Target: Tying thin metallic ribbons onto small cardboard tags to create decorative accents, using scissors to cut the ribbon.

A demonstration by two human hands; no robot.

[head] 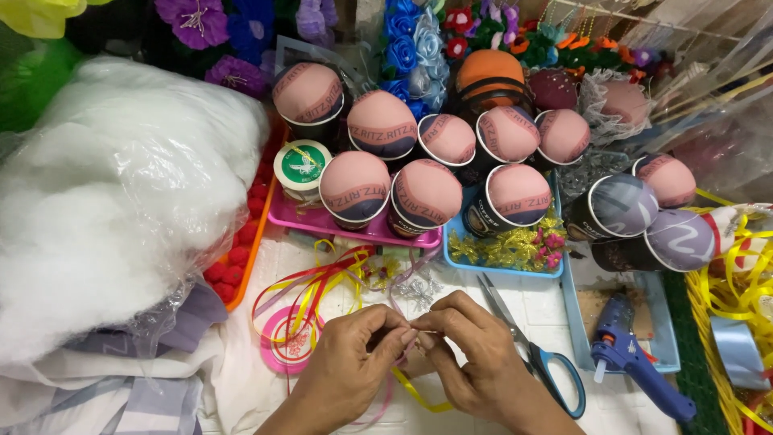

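Both hands pinch thin ribbon at the table's near edge.
Left hand (350, 366) and right hand (475, 354), fingers closed on ribbon (419, 395); no bow formed yet; cloth-covered cups (427, 193) finished behind, scissors (531, 346) idle.

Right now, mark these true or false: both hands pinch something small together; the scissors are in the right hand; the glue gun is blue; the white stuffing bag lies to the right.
1. Both hands pinch something small together: true. The left hand and right hand meet fingertip to fingertip over a yellow ribbon.
2. False. The scissors lie on the table beside the right hand.
3. True: the glue gun is blue.
4. False. The white stuffing bag lies on the left.
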